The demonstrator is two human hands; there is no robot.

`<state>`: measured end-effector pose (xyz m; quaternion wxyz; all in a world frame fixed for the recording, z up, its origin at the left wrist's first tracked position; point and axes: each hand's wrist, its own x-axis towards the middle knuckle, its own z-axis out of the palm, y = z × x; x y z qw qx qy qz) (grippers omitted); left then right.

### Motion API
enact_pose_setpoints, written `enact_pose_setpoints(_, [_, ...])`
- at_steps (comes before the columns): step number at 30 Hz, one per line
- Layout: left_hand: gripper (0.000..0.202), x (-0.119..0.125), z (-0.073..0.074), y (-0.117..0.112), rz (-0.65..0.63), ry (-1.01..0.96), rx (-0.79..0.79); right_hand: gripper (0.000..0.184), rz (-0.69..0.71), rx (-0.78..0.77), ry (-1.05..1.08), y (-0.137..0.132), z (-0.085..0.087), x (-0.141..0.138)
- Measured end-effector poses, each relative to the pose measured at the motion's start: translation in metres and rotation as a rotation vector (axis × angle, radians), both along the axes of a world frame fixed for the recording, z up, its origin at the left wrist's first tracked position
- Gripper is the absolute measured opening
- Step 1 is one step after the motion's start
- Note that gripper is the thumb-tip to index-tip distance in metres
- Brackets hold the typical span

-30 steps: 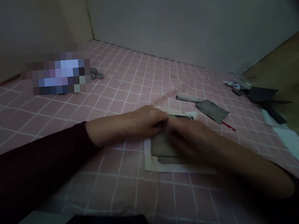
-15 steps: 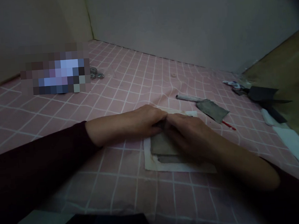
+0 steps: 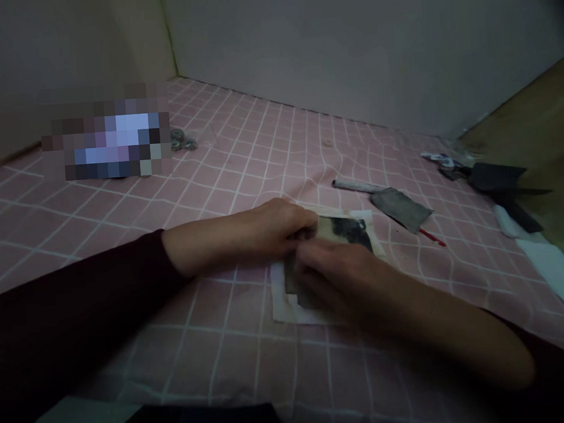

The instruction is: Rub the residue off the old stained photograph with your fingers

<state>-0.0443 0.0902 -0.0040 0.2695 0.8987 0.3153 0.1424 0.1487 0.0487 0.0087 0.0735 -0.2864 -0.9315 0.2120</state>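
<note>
My left hand [image 3: 286, 227] rests over the upper left of a flat grey-brown piece [image 3: 290, 278], its fingers curled in a pinch. What lies between those fingertips is hidden. Close beside it, my right hand [image 3: 346, 268] is slightly blurred, fingers bent together over the same piece; I cannot make out what they hold. Under the piece lies a white sheet [image 3: 282, 308], its lower left corner showing. A black smudged patch [image 3: 353, 231] shows beyond my right hand, near the sheet's upper right corner.
Right of the sheet lie a grey flat scrap [image 3: 400, 208], a grey rod [image 3: 355, 186] and a thin red stick [image 3: 432, 237]. Dark sheets [image 3: 496, 177] and white cloth or paper [image 3: 551, 270] sit at the far right. Small metal rings [image 3: 183, 140] lie back left, beside a pixelated area.
My right hand has moved left and toward me, uncovering the black patch on the piece's upper right. The left hand has stayed nearly still.
</note>
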Motion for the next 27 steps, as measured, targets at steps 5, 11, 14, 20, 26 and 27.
enact_pose_setpoints(5, [0.014, 0.0018, 0.0026, -0.0006, 0.018, 0.007, -0.009, 0.013, -0.057, 0.052, 0.003, 0.0014, 0.0009, -0.0019])
enact_pose_setpoints(11, [0.017, 0.0024, 0.0047, -0.0004, 0.056, 0.02, -0.027, 0.013, -0.066, 0.096, 0.063, 0.0012, -0.0004, -0.0051])
enact_pose_setpoints(14, [0.017, 0.0026, 0.0058, -0.0012, 0.062, 0.026, -0.039, 0.016, 0.002, -0.018, 0.047, 0.0001, 0.0004, -0.0067])
enact_pose_setpoints(20, [0.015, 0.0016, 0.001, -0.0002, 0.076, 0.003, -0.039, 0.014, -0.044, 0.105, 0.129, 0.002, -0.0032, -0.0073])
enact_pose_setpoints(26, [0.013, 0.0013, 0.0029, -0.0007, 0.079, 0.021, -0.061, 0.014, 0.012, 0.09, 0.088, -0.0014, -0.0057, -0.0096])
enact_pose_setpoints(27, [0.014, 0.0015, 0.0039, -0.001, 0.082, 0.021, -0.064, 0.013, -0.02, 0.124, 0.101, -0.0014, -0.0052, -0.0099])
